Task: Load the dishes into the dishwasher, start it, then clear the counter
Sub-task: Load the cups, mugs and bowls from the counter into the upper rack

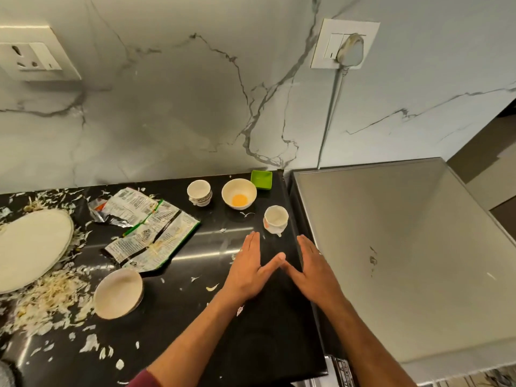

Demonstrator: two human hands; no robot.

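Far left: big white plate (30,244) sitting in a heap of shredded scraps (50,300), nothing touched yet. Just right of that, a tipped white bowl (118,293) near the front edge, and torn food wrappers (148,233) lying flat behind it. Middle-back of the black counter (251,344): stacked little cups (199,192), then a bowl with yellow residue (239,194), a green square dish (261,179) against the wall, and one lone cup (276,219) close to the counter's right edge.

Left hand (247,270) and right hand (314,270) both flat, fingers straight, thumb tips touching, gripping nothing, just short of that lone cup. Can't tell whether palms rest on the counter or hover above it.

Looks like the very start, loading step, nothing collected. Next move probably: curl fingers round the lone cup, keep it level in case of dregs. Steel appliance top (405,247) at far right, maybe the dishwasher, door not in view.
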